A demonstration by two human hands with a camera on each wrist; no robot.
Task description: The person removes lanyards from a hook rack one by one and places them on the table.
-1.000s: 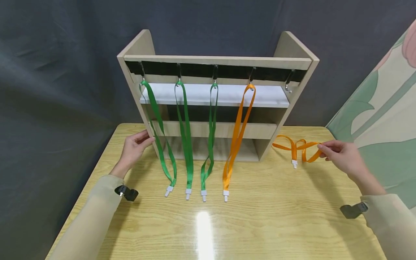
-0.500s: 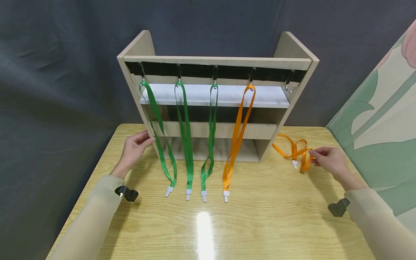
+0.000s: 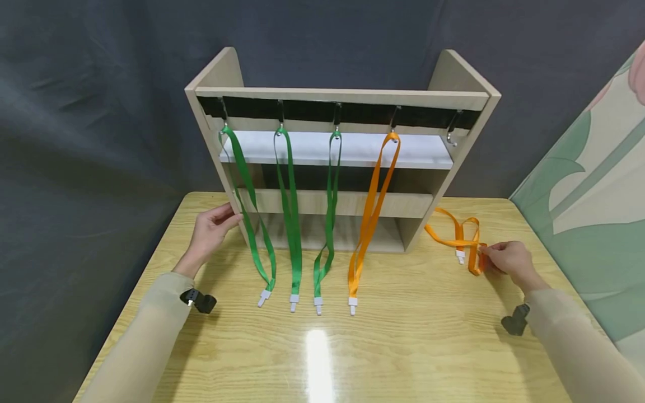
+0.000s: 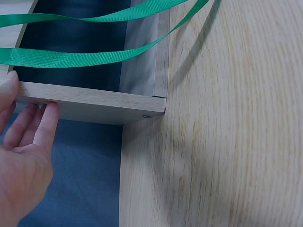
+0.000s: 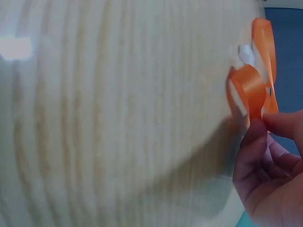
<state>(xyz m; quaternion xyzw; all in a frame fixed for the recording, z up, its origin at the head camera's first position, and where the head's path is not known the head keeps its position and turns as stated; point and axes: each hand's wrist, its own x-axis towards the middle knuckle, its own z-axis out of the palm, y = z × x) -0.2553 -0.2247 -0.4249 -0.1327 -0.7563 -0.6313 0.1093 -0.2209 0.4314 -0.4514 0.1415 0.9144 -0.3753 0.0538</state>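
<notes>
My left hand (image 3: 209, 232) grips the left side panel of the wooden shelf (image 3: 330, 201). In the left wrist view the thumb lies on one face of that panel (image 4: 94, 94) and the fingers on the other. At the table's right side my right hand (image 3: 511, 260) pinches the loose orange lanyard (image 3: 473, 264) between thumb and fingertips. Loops of this lanyard lie on the table, with its white clip (image 3: 461, 256) nearer the shelf. Another orange lanyard (image 3: 370, 218) and three green lanyards, one of them the leftmost green lanyard (image 3: 247, 179), hang from hooks on the shelf.
A bare hook (image 3: 451, 137) is at the right end of the black strip (image 3: 368, 113). The wooden table (image 3: 403, 336) extends in front. Dark cloth (image 3: 327, 39) stands behind, and a patterned cloth (image 3: 594, 224) borders the right side.
My right hand has moved left and toward me, lowering the pinched part of the orange lanyard, whose loops have shifted. The left hand stays on the shelf panel.
</notes>
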